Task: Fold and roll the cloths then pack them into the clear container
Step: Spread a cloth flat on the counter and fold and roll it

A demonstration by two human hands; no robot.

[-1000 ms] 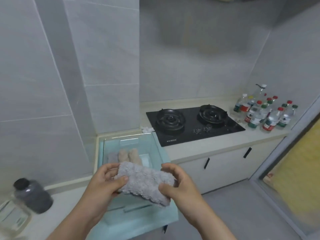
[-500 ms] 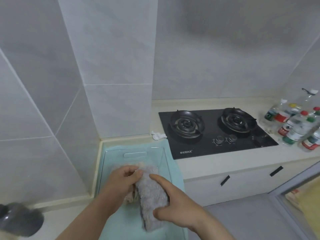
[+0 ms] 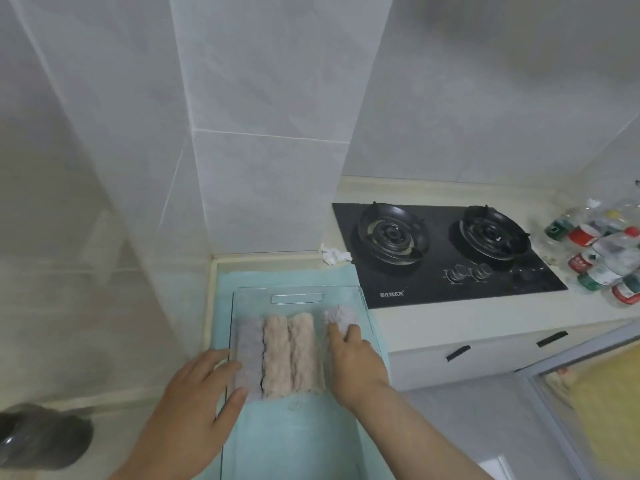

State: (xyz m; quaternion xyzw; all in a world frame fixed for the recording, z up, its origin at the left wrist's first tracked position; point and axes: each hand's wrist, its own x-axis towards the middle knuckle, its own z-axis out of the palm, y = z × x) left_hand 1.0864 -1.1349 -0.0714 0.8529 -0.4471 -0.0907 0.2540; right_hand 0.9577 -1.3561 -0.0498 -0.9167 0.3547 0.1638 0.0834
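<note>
The clear container [image 3: 298, 288] lies on a teal mat [image 3: 277, 271] in the counter's corner. Inside it, side by side, are a grey rolled cloth [image 3: 249, 348] at the left and two beige rolled cloths [image 3: 277, 351] [image 3: 304, 351]. At the container's right side my right hand [image 3: 353, 365] holds another grey rolled cloth [image 3: 337, 315] down inside it; only the roll's far end shows past my fingers. My left hand [image 3: 194, 403] rests with loose fingers against the container's left wall, beside the left grey roll.
A black two-burner gas hob [image 3: 443, 251] is set into the counter to the right, with several plastic bottles [image 3: 602, 251] beyond it. A crumpled white scrap [image 3: 332, 252] lies by the wall. A dark jar [image 3: 45, 434] stands at the lower left. Tiled walls close the corner.
The grey roll, held above the container by both hands, has gone down into its right side. My left hand let go and moved to the left wall. The view shifted left.
</note>
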